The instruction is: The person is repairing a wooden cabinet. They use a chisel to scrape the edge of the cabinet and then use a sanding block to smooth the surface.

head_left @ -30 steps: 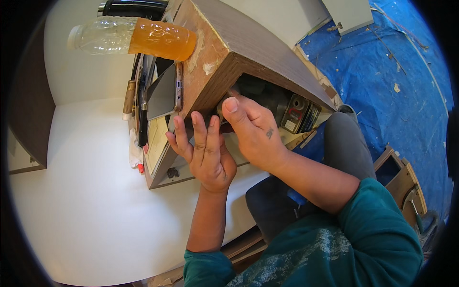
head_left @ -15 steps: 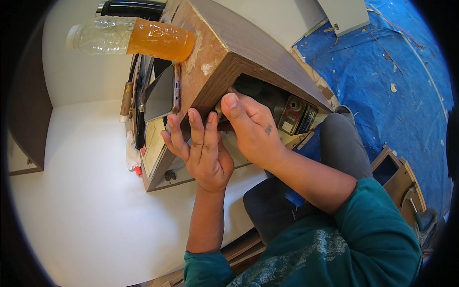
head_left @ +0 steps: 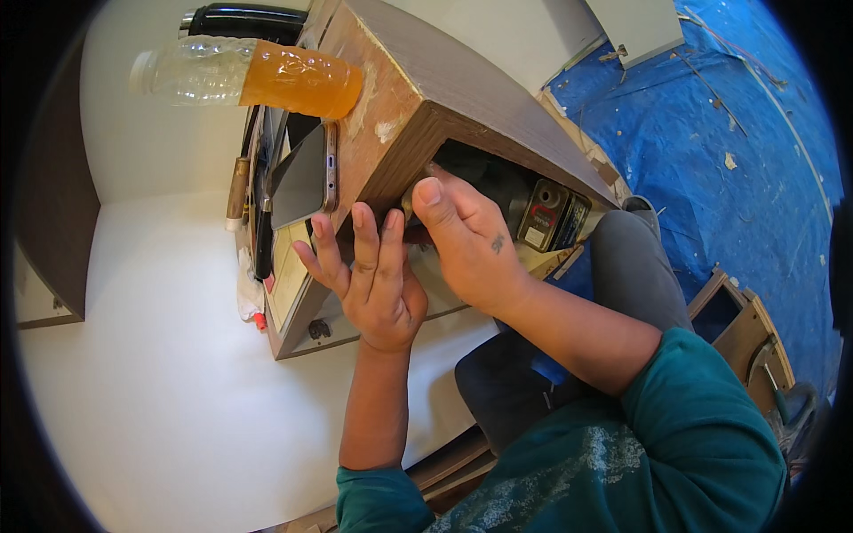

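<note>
My right hand [head_left: 475, 235] is closed at the cabinet's [head_left: 391, 151] open front, thumb on top and fingers curled out of sight. What it grips, if anything, is hidden. Beside it, my left hand [head_left: 382, 293] has its fingers spread upward, fingertips close to the cabinet's front edge; its thumb side is partly covered. A dark rectangular can [head_left: 553, 216] with a round cap stands inside the opening, just right of my right hand. On the cabinet's reddish-brown side, near my left fingertips, lies a phone [head_left: 304, 178].
A bottle half full of orange liquid [head_left: 302, 80] stands on the cabinet, with a black cylindrical object [head_left: 249, 19] behind. A wooden-handled tool [head_left: 237, 191] lies beyond the phone. Blue sheeting [head_left: 737, 178] covers the floor at right; a wooden box part [head_left: 737, 329] lies there.
My left hand has shifted very slightly left. The right hand keeps almost the same place and grip; the view has moved a little.
</note>
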Motion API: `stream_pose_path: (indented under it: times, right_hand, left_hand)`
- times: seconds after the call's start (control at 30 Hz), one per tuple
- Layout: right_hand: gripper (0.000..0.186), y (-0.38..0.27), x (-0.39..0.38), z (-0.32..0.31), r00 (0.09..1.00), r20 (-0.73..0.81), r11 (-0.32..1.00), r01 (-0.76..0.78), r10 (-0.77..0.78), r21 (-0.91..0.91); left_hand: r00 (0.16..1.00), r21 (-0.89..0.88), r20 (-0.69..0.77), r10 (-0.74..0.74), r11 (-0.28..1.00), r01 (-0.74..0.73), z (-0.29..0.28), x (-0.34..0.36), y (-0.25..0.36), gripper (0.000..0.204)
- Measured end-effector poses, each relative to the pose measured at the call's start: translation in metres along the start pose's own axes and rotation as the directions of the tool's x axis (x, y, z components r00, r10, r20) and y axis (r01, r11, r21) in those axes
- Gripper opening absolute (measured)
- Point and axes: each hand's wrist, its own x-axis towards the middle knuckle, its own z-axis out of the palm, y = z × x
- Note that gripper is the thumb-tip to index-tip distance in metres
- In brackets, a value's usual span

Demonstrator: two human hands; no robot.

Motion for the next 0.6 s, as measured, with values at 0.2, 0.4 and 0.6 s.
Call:
stream_pose_path:
  times: [0.2, 0.4, 0.6]
  right_hand:
    - [0.036, 0.004, 0.003, -0.007, 0.994, 0.038, 0.986, 0.105, -0.100, -0.133]
    - [0.035, 0.003, 0.002, -0.008, 0.996, 0.050, 0.992, 0.073, -0.068, -0.107]
    - [0.037, -0.001, 0.003, -0.002, 1.000, -0.005, 1.000, -0.016, 0.016, 0.019]
  left_hand:
    - [1.000, 0.011, -0.014, 0.018, 1.000, -0.018, 0.002, 0.000, -0.001, 0.037]
    - [1.000, 0.013, -0.015, 0.006, 1.000, -0.006, 0.002, 0.002, 0.003, 0.038]
    - [1.000, 0.008, 0.008, -0.015, 1.000, 0.015, 0.000, 0.006, 0.006, 0.038]
